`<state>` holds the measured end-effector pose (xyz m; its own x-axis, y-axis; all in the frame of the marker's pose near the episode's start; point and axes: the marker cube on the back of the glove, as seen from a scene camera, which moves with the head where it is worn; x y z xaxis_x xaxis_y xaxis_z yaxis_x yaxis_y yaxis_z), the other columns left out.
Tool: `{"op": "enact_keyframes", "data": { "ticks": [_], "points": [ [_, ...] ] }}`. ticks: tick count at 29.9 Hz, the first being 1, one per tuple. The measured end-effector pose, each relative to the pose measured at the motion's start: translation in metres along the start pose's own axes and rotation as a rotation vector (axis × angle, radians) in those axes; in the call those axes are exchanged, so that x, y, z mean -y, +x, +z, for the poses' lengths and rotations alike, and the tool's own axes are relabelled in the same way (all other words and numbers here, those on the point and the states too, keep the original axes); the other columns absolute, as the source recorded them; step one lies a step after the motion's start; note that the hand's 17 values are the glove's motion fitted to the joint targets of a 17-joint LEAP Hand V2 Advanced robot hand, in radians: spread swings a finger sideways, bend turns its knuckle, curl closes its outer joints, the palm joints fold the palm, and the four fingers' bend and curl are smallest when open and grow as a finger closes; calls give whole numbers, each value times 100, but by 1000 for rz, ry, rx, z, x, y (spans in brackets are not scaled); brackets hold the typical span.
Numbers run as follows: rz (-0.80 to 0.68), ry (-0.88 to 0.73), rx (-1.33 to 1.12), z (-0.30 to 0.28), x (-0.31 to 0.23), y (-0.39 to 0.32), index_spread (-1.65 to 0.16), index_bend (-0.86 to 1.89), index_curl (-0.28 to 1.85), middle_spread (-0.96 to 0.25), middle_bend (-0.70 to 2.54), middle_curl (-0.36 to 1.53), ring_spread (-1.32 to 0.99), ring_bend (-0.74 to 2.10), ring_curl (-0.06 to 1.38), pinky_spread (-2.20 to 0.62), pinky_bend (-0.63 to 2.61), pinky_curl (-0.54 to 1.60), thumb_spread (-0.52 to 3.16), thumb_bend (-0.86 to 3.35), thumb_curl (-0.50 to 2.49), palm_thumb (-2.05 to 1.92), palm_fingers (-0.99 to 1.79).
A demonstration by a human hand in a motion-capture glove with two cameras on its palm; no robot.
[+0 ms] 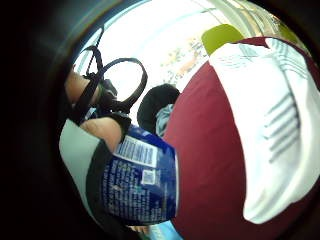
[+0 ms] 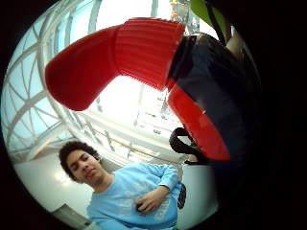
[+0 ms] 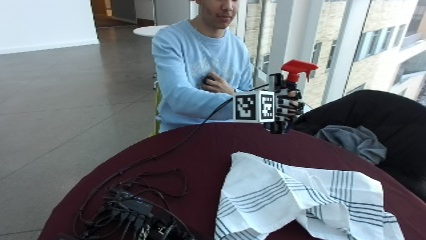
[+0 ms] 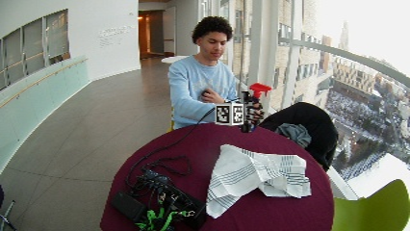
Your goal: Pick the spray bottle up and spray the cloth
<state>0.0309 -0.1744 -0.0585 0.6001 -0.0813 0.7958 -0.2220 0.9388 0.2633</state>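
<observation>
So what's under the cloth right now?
Only the maroon table shows around the striped cloth. The cloth lies crumpled and covers whatever is beneath. The bottle is held up in the right hand, behind it.

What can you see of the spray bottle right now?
The spray bottle has a red trigger head with a ribbed red collar on a dark body, which carries a blue label of fine white print. It looks like plastic. It stands roughly upright, lifted above the far edge of the maroon table, held in the gloved right hand, whose fingers wrap round its body. Nothing else touches it; the striped cloth lies apart, nearer the camera.
</observation>
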Motion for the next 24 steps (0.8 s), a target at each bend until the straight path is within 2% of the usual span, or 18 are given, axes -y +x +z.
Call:
{"op": "enact_keyframes", "data": {
  "ticks": [12, 24],
  "points": [
    [-58, 17, 67, 80, 19, 36, -21, 12, 33, -7, 19, 47, -2, 52, 39, 10, 31, 38, 75, -2, 68, 96, 108],
    [-93, 40, 38, 105, 17, 49, -22, 12, 32, -8, 19, 46, -3, 50, 39, 8, 31, 37, 76, -2, 68, 96, 107]
  ]
}}
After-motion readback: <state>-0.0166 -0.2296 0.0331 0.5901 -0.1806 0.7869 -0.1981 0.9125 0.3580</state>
